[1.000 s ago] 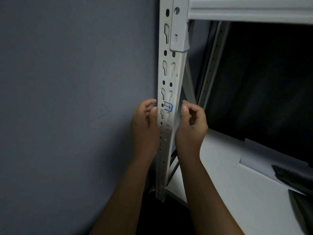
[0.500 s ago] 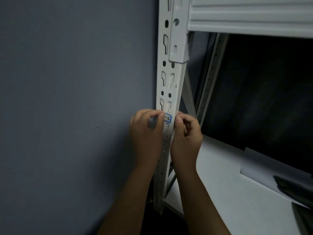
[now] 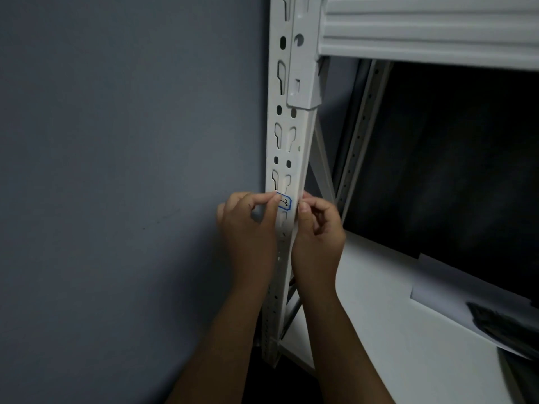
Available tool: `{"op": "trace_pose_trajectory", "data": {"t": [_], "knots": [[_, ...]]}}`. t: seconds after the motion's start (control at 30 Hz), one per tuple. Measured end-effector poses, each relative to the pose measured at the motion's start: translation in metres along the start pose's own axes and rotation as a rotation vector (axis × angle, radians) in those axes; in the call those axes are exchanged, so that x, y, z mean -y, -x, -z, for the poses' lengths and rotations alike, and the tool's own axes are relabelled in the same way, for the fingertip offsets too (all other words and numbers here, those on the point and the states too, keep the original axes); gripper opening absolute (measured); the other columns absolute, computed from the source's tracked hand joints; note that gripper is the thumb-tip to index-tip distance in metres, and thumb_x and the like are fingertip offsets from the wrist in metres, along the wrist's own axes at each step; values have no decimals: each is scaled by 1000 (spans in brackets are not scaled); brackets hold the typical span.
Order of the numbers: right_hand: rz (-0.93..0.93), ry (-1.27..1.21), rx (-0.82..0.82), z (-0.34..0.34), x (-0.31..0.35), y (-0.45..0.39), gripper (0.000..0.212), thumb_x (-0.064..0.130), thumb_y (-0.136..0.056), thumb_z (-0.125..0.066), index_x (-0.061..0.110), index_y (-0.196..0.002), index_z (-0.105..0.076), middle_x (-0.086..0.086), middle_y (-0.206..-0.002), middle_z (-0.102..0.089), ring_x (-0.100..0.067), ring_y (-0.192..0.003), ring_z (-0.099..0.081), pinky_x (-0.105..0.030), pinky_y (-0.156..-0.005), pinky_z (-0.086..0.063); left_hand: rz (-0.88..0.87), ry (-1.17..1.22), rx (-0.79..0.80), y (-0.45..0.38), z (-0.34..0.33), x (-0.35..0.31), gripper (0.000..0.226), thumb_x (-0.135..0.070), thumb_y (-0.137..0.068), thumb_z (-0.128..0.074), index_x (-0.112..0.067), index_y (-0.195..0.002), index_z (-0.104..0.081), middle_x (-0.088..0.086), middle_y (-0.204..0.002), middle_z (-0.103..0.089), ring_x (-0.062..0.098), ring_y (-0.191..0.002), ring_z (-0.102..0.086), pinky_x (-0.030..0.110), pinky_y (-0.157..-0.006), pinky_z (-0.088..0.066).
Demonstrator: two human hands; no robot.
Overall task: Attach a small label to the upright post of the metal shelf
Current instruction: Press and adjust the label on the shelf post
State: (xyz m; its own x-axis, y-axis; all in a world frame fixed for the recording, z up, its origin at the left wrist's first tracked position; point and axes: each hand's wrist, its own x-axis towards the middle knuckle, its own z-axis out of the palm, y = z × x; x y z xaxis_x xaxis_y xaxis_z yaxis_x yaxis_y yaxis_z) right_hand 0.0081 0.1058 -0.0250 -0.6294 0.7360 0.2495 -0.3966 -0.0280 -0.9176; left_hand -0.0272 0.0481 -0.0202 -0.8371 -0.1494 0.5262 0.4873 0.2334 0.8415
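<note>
We are looking at a dim corner where a grey-blue wall (image 3: 116, 170) is standing behind a white metal shelf. The upright post (image 3: 288, 147) is running top to bottom through the view, leaning slightly to the left at its foot, with keyhole slots down its front face. Its upper end is running out of the top edge. A horizontal beam (image 3: 423, 39) is hooking into the post near the top and is being cut off at the right edge. Below it the shelf board (image 3: 393, 330) is lying pale, and the space behind it is sitting in deep shadow; we cannot make out its contents. A dark object (image 3: 501, 325) at the far right of the board is too blurred to identify.

The label (image 3: 284, 203) is sitting on the front face of the post, just below one pair of slots, its long axis lying across the post. It is showing a blue border and dark handwriting that we cannot read; its left end is being covered by a finger.

The left hand (image 3: 248, 225) is pinching the label's left end, fingers curled. The right hand (image 3: 318, 228) is sitting against the post's right edge with fingers curled in and fingertips together; whether they are touching the label we cannot tell.
</note>
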Motion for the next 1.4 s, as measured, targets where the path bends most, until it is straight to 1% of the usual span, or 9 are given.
{"op": "trace_pose_trajectory", "data": {"t": [0.17, 0.4, 0.47, 0.53, 0.7, 0.83, 0.93, 1.13, 1.4], "knots": [[-5, 14, 19, 1, 1, 0, 6, 1, -93, -54, 3, -96, -58, 12, -95, -61, 15, -79, -62, -6, -62, -48, 36, 85, -35, 1, -4, 0, 15, -17, -82, -70, -31, -83, -67, -16, -84, -56, 24, -88, -60, 45, -77, -52], [10, 25, 24, 1, -1, -1, 6, 1, -94, -53, 5, -95, -58, 11, -95, -61, 14, -79, -62, -5, -62, -47, 91, 117, -24, 1, -5, 1, 26, -19, -81, -69, -42, -74, -61, -14, -91, -61, 21, -95, -59, 42, -84, -52], [21, 38, 22, 1, -1, -1, 6, 2, -94, -53, 4, -95, -58, 10, -96, -61, 14, -81, -62, -5, -62, -48, 100, 89, -14, 0, -4, 0, 24, -19, -79, -70, -41, -74, -62, -13, -96, -59, 20, -101, -55, 27, -91, -46], [22, 42, 15, 0, -2, -1, 6, 2, -94, -53, 2, -96, -59, 9, -96, -61, 14, -81, -62, -6, -62, -48, 127, 42, -1, 0, -2, -2, 18, -20, -79, -70, -37, -76, -64, -12, -101, -53, 14, -107, -47, 6, -85, -36], [19, 38, 26, 1, -1, -1, 7, 1, -94, -53, 4, -94, -59, 10, -94, -62, 11, -79, -63, -8, -64, -49, 86, -31, 8, 0, 0, -1, 10, -20, -79, -72, -27, -77, -65, -18, -96, -40, -1, -101, -27, -4, -78, -27], [12, 22, 45, 4, 1, -1, 7, -1, -93, -53, 3, -95, -59, 8, -96, -62, 11, -79, -64, -8, -63, -50, 10, -36, -81, 3, -2, -4, 16, -18, -76, -75, -28, -71, -63, -7, -108, -45, 0, -101, -26, -6, -78, -27], [23, 39, 49, 4, 1, -1, 7, 1, -93, -53, 5, -94, -59, 7, -96, -63, 10, -80, -64, -9, -63, -50, 9, -17, -119, 4, -5, -2, 19, -17, -74, -76, -31, -73, -63, -9, -113, -47, 1, -105, -27, -4, -80, -28], [44, 61, 47, 4, -3, -2, 7, 2, -94, -54, 5, -95, -60, 11, -94, -62, 11, -80, -63, -8, -63, -49, 94, 35, -65, 6, -6, -2, 17, -21, -79, -73, -36, -76, -65, -14, -112, -44, -1, -103, -28, -1, -80, -30], [59, 83, 54, 4, -3, -3, 10, 2, -94, -54, 11, -91, -59, 15, -90, -61, 13, -80, -62, -7, -63, -48, -2, -75, -58, 2, -3, -1, 18, -19, -77, -74, -31, -71, -61, -10, -114, -43, 0, -104, -25, -5, -79, -26]]}}
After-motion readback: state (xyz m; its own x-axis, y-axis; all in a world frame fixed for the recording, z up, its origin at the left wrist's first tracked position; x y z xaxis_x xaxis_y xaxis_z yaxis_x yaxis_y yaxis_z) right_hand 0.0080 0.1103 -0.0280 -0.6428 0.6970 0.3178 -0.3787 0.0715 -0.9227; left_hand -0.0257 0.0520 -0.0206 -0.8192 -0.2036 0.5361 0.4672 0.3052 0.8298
